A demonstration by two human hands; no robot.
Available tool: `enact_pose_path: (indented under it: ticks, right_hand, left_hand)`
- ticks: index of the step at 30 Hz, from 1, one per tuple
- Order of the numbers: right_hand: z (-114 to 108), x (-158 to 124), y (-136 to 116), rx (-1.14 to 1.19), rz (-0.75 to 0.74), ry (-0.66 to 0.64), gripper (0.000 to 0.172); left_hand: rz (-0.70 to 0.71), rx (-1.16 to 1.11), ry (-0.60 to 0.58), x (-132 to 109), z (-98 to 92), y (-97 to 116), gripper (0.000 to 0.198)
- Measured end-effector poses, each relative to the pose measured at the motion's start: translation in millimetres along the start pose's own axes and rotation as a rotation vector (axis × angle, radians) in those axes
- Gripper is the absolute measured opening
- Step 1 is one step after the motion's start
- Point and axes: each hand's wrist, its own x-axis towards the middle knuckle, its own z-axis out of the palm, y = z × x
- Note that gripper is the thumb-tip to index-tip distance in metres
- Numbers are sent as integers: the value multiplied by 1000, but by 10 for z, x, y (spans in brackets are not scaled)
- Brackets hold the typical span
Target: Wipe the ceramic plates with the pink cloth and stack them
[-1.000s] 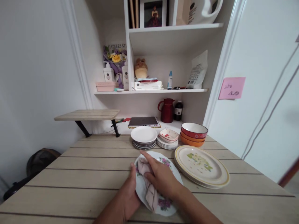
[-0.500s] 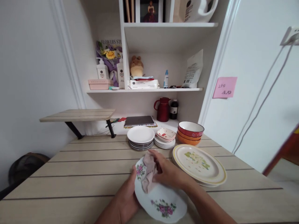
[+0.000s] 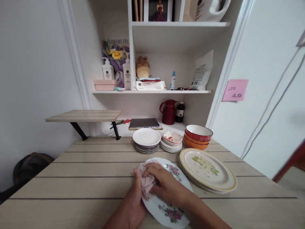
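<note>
A white plate with pink and purple flowers (image 3: 154,206) is held tilted over the near part of the table. My left hand (image 3: 134,202) grips its left edge, thumb on the rim and fingers out of sight underneath. My right hand (image 3: 164,184) is closed on a crumpled pinkish cloth (image 3: 146,181), pressed to the plate's left rim beside my left thumb. Just right of the plate lie large cream oval plates with a yellow rim (image 3: 207,170), stacked.
Behind stand a stack of round plates (image 3: 146,137), small plates with patterned square dishes (image 3: 172,137) on top, and red and orange bowls (image 3: 198,136). A small raised wooden shelf (image 3: 83,116) stands at left. Farther back are a laptop (image 3: 145,123) and a red jug (image 3: 168,112).
My right hand has moved the cloth from the plate's upper face to its left rim, by my left thumb. The plate has turned, so flowers now show at its upper right.
</note>
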Motion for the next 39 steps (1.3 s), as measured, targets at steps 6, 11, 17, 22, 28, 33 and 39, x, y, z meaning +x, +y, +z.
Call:
enact_pose_path:
  ticks: [6, 11, 17, 22, 28, 33, 39]
  right_hand:
    - [34, 114, 89, -175, 120, 100, 61]
    - [-150, 113, 287, -361, 300, 147, 52]
    - [-411, -104, 278, -515, 463, -1, 44]
    - [-558, -267, 23, -545, 378, -277, 41]
    - [-356, -256, -332, -379, 131, -402, 38]
    - [16, -35, -200, -341, 56, -110, 41]
    - [-39, 83, 154, -515, 206, -22, 53]
  left_hand:
    - [-13, 71, 131, -70, 91, 48, 68]
    - [-51, 108, 139, -75, 53, 79, 68]
    - [1, 139, 281, -124, 98, 130, 66]
    - [-19, 109, 276, -129, 97, 125, 68]
    - [-26, 56, 229, -115, 88, 104, 68]
    - [0, 90, 251, -105, 133, 79, 64]
    - [136, 135, 365, -87, 274, 64, 64]
